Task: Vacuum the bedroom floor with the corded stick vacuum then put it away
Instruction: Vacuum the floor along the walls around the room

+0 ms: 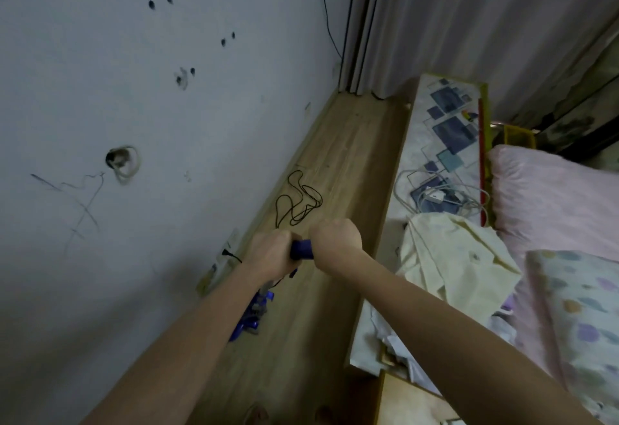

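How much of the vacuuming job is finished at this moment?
Done: cannot tell; the floor shows no clear sign. In hand: left hand and right hand grip the vacuum handle. Left: the loose cord lies ahead, and putting the vacuum away.

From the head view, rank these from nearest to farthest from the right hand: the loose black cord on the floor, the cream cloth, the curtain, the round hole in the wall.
Measured from the right hand, as the picture shows it:
1. Black cord, on the floor just beyond the hand.
2. Cream cloth, to its right on the bedside ledge.
3. Round hole in the wall, far left.
4. Curtain, at the far end of the room.
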The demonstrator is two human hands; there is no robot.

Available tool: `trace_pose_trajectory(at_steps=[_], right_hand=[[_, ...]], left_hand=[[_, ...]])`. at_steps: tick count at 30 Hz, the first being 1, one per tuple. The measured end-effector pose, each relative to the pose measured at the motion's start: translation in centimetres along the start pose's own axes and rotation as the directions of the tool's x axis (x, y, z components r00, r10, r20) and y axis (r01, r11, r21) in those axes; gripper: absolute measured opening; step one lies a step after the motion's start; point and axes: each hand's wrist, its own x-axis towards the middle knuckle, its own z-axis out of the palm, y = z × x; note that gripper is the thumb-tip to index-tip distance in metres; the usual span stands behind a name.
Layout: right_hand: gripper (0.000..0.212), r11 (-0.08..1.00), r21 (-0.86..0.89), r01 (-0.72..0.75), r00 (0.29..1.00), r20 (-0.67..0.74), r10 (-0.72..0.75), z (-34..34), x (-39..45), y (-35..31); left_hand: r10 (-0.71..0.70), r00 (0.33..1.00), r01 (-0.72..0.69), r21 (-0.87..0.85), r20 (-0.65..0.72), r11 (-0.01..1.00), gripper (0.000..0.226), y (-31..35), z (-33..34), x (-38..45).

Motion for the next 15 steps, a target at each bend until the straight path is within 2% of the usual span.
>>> trace_pose_trajectory(at_steps=[3,5,7,8,9,11,12,13,14,15], right_hand=[[0.015,0.999,0.031,0.025,1.0,0.004,-0.026,-0.2,0.9,0.2],[0.016,0.999,0.029,0.039,0.999,0.014,-0.039,-0.3,1.6,0.9],[0.02,0.997,0.071,0.018,0.999,0.043,-0.021,-0.1,2.1,2.2],[0.023,0.996,0.09,0.006,0.998,0.064,-0.011,0.1,2.3,3.0],[0.025,0.994,0.109,-0.001,0.996,0.094,-0.009,0.2,2.4,3.8],[0.028,0.988,0.157,0.012,0.981,0.188,-0.042,0.6,2.7,5.2],[0.029,0.98,0.197,0.027,0.967,0.242,-0.075,0.7,2.7,5.7],[0.03,0.968,0.25,0.036,0.948,0.298,-0.112,0.7,2.7,6.0],[0.032,0.952,0.303,0.04,0.926,0.346,-0.149,0.8,2.6,6.1],[0.033,0.935,0.353,0.044,0.906,0.38,-0.186,0.8,2.4,6.1]], left_hand=[[-0.03,1.0,0.03,-0.081,0.002,0.996,0.014,-0.3,0.2,0.5],[-0.048,0.999,0.051,-0.195,0.022,0.979,0.015,-0.3,-0.4,0.7],[-0.113,0.993,0.115,-0.409,0.029,0.905,0.036,-0.5,-0.4,0.4],[-0.208,0.978,0.192,-0.547,0.034,0.815,0.045,-0.6,0.1,-0.1],[-0.343,0.937,0.292,-0.694,0.068,0.658,0.048,-0.5,0.5,-0.8],[-0.552,0.787,0.432,-0.885,0.277,0.171,0.044,0.0,1.9,-2.1],[-0.546,0.732,0.439,-0.895,0.407,-0.078,0.045,0.5,2.5,-2.5],[-0.486,0.711,0.418,-0.861,0.508,-0.289,0.048,1.1,2.9,-2.8],[-0.418,0.709,0.388,-0.809,0.568,-0.442,0.049,1.6,3.4,-2.8],[-0.361,0.713,0.359,-0.756,0.601,-0.547,0.049,2.3,3.6,-2.8]])
